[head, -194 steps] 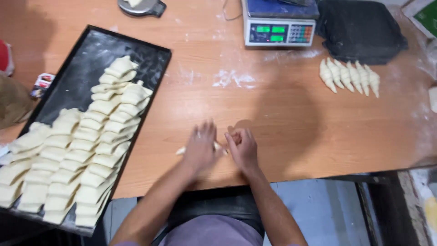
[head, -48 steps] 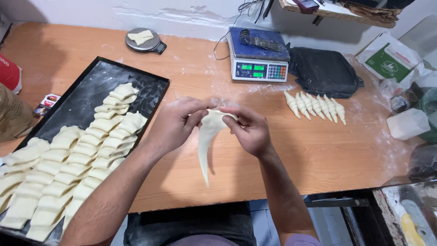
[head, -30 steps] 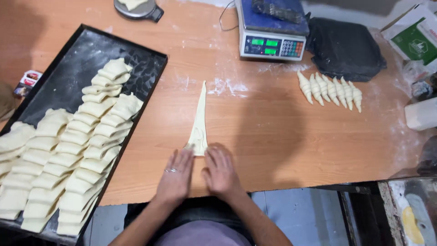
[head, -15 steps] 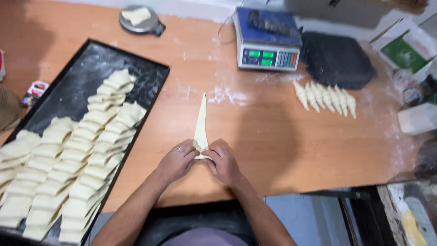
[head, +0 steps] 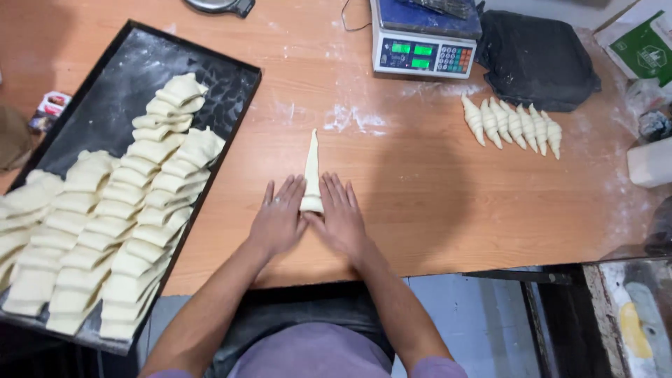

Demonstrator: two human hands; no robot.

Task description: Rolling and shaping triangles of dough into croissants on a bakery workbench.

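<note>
Two flat, spread hands are laid on the wooden table [head: 434,189], and every place below is given relative to the dough strip [head: 311,171] between them. Left of the strip, a black tray [head: 133,77] is filled with many stacked dough pieces [head: 112,217]. Beyond the strip's pointed tip, a scale [head: 423,42] is set at the table's far edge, with a black bag [head: 539,59] to the right of it. Right of the strip and well apart from it, a row of rolled pieces [head: 514,126] is lined up. The strip itself is a long, narrow triangle pointing away from the person, its wide near end already turned into a small roll.

The left hand [head: 278,220] is pressed palm-down against the roll's left side and the right hand [head: 339,220] against its right side, fingers open; nothing is pinched.

Uneven pressure between the two palms could probably send the roll off to one side, so that the tip would be wound crooked. Too much weight could flatten the layers. Sticking is also possible, since little flour is seen on the wood just beside the strip.
</note>
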